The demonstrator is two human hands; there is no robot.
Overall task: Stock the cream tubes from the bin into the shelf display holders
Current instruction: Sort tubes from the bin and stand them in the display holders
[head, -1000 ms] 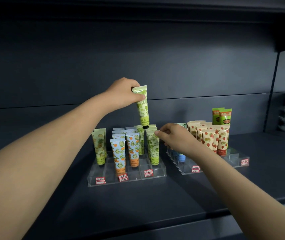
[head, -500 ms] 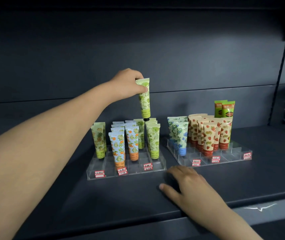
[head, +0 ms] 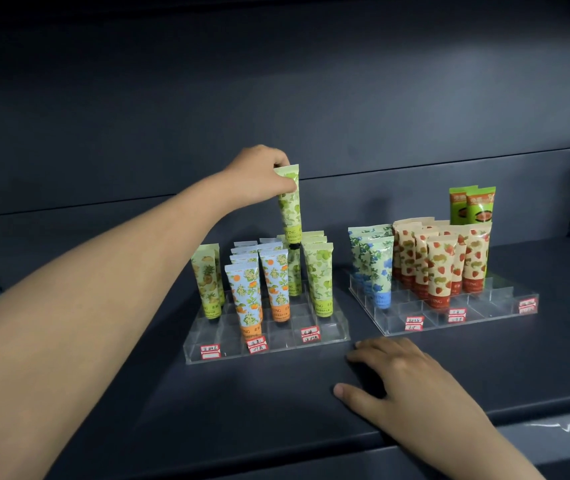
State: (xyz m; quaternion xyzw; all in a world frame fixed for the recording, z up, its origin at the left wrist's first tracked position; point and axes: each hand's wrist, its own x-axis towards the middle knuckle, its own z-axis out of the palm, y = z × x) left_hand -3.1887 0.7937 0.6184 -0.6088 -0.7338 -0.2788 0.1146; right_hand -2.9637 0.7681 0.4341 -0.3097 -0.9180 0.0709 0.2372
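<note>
The left hand (head: 257, 178) hung over the back of the left clear acrylic display holder (head: 266, 344), its fingers (head: 278, 159) pinching the crimped top of a green leaf-patterned cream tube (head: 290, 209). The tube hung upright, black cap down, just above the matching green tubes (head: 319, 275) standing there. The right hand (head: 404, 379) lay flat on the dark shelf (head: 242, 393) in front of the holders, fingers spread and holding nothing. The right clear acrylic holder (head: 449, 322) held blue-flowered tubes (head: 377, 265) and strawberry-print tubes (head: 441, 268).

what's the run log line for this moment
left hand: pinches green tube above left holder | right hand: rests on shelf | tube: not yet slotted
</note>
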